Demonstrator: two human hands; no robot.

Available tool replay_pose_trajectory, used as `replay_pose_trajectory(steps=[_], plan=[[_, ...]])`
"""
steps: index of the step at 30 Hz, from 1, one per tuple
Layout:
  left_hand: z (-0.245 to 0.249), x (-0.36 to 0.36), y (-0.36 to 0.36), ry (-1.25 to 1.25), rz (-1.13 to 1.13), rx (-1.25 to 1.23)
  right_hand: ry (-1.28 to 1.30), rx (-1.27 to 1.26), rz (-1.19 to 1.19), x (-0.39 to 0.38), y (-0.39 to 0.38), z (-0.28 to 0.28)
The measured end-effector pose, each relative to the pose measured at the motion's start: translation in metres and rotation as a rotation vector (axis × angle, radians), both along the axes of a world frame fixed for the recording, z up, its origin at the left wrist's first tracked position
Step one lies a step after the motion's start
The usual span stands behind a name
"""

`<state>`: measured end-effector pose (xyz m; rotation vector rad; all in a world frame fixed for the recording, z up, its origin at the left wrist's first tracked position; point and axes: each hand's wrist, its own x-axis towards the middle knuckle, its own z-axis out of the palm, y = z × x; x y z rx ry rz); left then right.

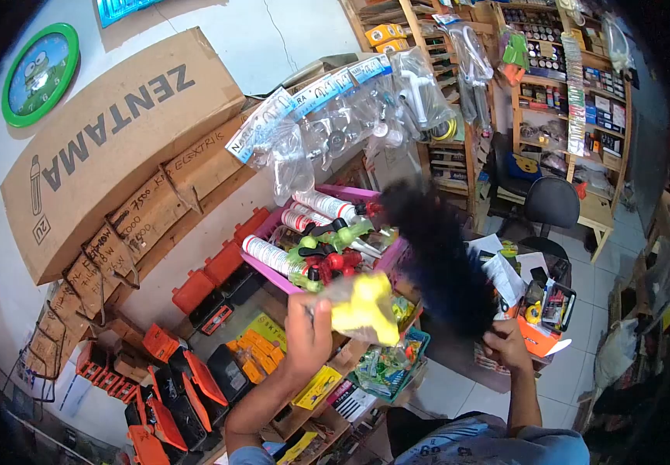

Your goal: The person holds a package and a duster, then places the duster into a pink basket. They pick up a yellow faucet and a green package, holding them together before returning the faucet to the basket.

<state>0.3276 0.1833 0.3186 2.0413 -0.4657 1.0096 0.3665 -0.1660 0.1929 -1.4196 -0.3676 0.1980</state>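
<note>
Black duster (pixel 442 260) fills right hand (pixel 508 346), yellow packet (pixel 367 310) left (pixel 309 332), in tiled room (pixel 583 310).

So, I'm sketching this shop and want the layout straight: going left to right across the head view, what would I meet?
Green-rimmed clock, left hand, blurred yellow item, dark fluffy duster, right hand, rounded black chair back.

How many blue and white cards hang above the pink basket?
3: the left card by the ZENTAMA box, the middle card, and the right card by the bagged white pipes. Others may be hidden.
</note>
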Motion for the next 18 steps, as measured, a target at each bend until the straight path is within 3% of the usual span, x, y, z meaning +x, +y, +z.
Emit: replay_pose_trajectory(steps=[1, 3, 5, 6, 7, 9, 11, 13, 18], plan=[[0.003, 0.000, -0.002, 0.138, 0.070, -0.202, 0.091, 0.144, -0.086, -0.001, 0.004, -0.005], [0.011, 0.008, -0.001, 0.148, 0.060, -0.207, 0.102, 0.264, -0.072, -0.004, 0.010, -0.025], [0.011, 0.018, 0.005, 0.242, -0.076, -0.450, -0.218, -0.070, -0.076, -0.007, 0.014, -0.024], [0.012, 0.019, 0.008, 0.271, -0.051, -0.421, -0.287, -0.204, 0.021, -0.012, 0.011, -0.018], [0.009, 0.020, 0.008, 0.247, -0.070, -0.406, -0.285, -0.204, 0.020, -0.015, 0.024, -0.004], [0.003, 0.021, -0.002, 0.152, -0.060, -0.432, -0.544, -0.162, -0.066, -0.020, 0.045, 0.015], [0.004, 0.022, -0.001, 0.052, -0.054, -0.443, -0.413, -0.207, -0.010, -0.021, 0.045, 0.011], [0.006, 0.019, 0.008, 0.298, -0.172, -0.596, -0.329, -0.234, 0.007, -0.021, 0.051, 0.002], [0.009, 0.020, 0.004, 0.247, -0.126, -0.617, -0.296, -0.149, -0.104, -0.021, 0.062, 0.003]])
